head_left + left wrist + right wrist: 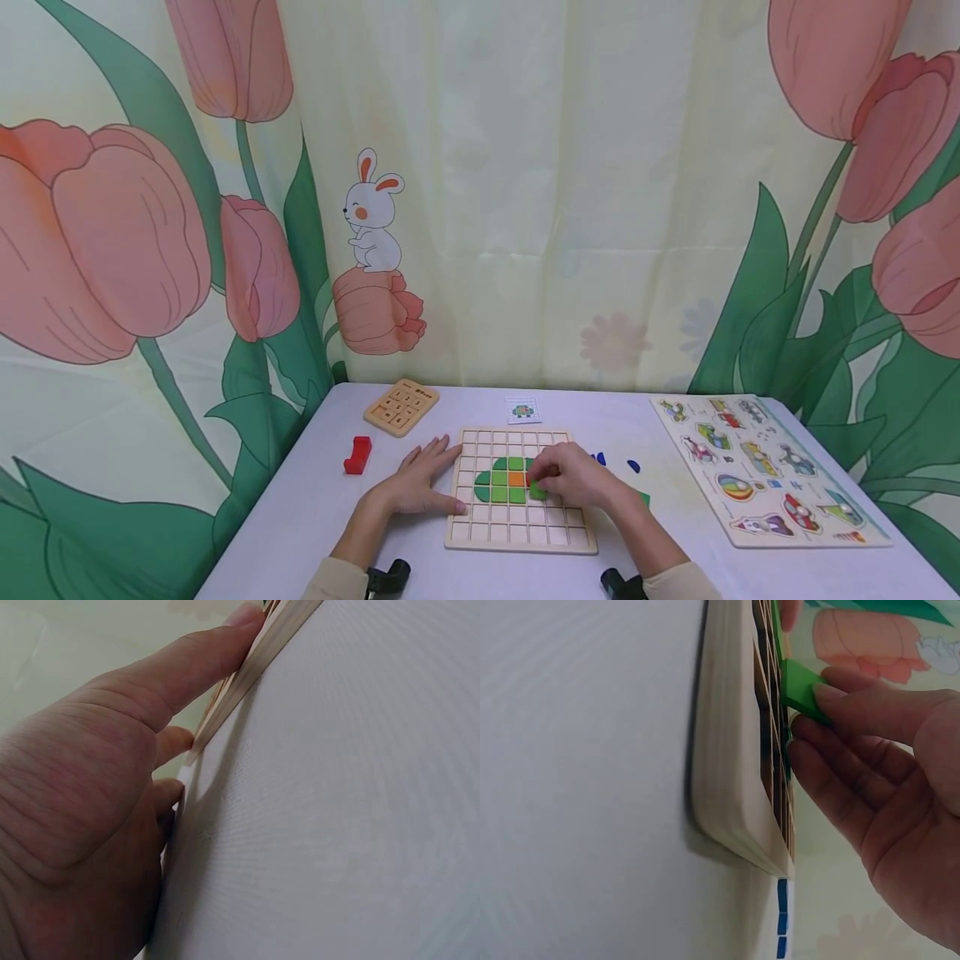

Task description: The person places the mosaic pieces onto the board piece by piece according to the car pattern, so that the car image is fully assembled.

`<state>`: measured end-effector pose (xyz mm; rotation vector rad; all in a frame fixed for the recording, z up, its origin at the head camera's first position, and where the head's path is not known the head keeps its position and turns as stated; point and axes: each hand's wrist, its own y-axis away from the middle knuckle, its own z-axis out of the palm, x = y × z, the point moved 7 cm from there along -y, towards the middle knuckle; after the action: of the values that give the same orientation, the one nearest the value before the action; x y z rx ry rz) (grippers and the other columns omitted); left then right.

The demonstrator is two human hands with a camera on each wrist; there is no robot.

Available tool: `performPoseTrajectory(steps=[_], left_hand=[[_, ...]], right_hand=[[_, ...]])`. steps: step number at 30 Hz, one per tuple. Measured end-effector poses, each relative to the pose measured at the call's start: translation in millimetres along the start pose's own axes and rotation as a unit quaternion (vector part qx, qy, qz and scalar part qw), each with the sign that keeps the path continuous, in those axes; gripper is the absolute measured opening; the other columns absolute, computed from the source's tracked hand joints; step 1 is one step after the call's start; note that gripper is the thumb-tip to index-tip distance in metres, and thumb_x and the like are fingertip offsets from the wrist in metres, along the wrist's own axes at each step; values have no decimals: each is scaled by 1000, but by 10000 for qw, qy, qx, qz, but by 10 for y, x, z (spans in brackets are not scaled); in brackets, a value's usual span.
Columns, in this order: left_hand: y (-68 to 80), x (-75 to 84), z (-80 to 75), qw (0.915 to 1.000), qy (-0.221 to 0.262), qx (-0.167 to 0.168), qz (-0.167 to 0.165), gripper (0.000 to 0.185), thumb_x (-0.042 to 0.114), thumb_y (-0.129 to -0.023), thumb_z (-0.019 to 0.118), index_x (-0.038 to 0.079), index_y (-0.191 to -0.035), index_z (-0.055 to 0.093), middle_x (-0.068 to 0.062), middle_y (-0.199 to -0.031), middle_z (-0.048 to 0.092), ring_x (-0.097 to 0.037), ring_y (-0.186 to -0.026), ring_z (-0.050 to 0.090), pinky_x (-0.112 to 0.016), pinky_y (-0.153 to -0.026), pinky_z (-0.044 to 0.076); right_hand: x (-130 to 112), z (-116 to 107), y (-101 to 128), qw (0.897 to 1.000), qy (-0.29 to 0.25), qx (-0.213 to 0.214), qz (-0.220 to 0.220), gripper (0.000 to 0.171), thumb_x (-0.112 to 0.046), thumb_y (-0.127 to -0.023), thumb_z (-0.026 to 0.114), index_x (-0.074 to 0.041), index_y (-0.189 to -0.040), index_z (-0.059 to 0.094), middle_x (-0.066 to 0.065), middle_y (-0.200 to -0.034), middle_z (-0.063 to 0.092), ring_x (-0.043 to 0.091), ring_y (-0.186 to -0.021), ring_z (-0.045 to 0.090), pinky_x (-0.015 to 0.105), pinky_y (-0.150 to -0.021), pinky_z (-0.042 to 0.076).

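a small green piece (537, 490) sits at the right edge of the coloured patch on the wooden grid board (517, 537), pinched between the thumb and fingertips of the right hand (573, 479). the right wrist view shows the green piece (802, 690) tilted, one edge down near the grid board (731, 787) and the rest lifted, so it looks not yet seated flat in a cell. the piece lies directly under the gripping fingers (862, 712), just right of an orange square (517, 478) and the other green squares (498, 487), so the open cell it hovers at is toward the board's right half, plainly closer to the right hand than the left. the left hand (420, 487) lies flat on the table (300, 517) with straight fingers spread, holding nothing, its fingertips pressed against the board's left edge; the left wrist view confirms the fingers (195, 667) touching the wooden rim. further out, a small pattern card (522, 409) lies beyond the board, a wooden number tablet (401, 407) and a red block (357, 455) are to the left, blue pieces (633, 466) lie just right of the hand, and a vehicle peg puzzle (765, 471) sits at the far right.
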<state>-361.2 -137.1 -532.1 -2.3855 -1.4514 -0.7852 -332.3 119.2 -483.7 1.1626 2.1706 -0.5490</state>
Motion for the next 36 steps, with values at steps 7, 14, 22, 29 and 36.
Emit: performPoseTrajectory(steps=[7, 14, 22, 29, 36], left_hand=[[-1, 0, -3, 10000, 8, 2, 1, 109, 69, -75, 79, 23, -163, 36, -9, -174, 21, -32, -164, 10, -63, -130, 4], [-9, -9, 0, 10000, -34, 0, -8, 109, 70, -75, 79, 24, -163, 36, -9, -175, 21, -32, -164, 10, -62, -130, 4], [-12, -15, 9, 10000, -21, -19, -5, 108, 70, -75, 79, 23, -163, 36, -9, -174, 21, -32, -164, 11, -62, -130, 4], [-11, -19, 11, 10000, -10, -41, -66, 108, 69, -75, 79, 24, -163, 37, -9, -174, 21, -32, -164, 10, -62, -131, 4], [-25, -32, 10, 10000, -29, -37, -49, 108, 70, -75, 79, 23, -163, 37, -10, -174, 22, -32, -163, 11, -61, -131, 5]], right_hand=[[-33, 23, -9, 9999, 4, -10, -106, 17, -1, -93, 74, -15, -99, 82, -4, -100, 75, 13, -87, 59, 21, -73, 51], [-2, 76, -19, 9997, -161, -188, 72, 19, -2, -91, 76, -18, -98, 83, -4, -98, 76, 12, -86, 61, 21, -75, 54], [1, 112, -2, 9995, -84, -297, 78, 23, -1, -85, 82, -17, -102, 83, -3, -97, 73, 11, -82, 58, 22, -69, 51], [-16, 92, 18, 9993, 312, -221, -31, 22, -4, -85, 82, -15, -104, 84, -5, -99, 75, 6, -82, 59, 21, -71, 51], [-9, 18, 56, 9987, 515, 34, 1, 15, -14, -90, 80, -18, -104, 83, -7, -98, 72, 12, -87, 59, 23, -73, 50]])
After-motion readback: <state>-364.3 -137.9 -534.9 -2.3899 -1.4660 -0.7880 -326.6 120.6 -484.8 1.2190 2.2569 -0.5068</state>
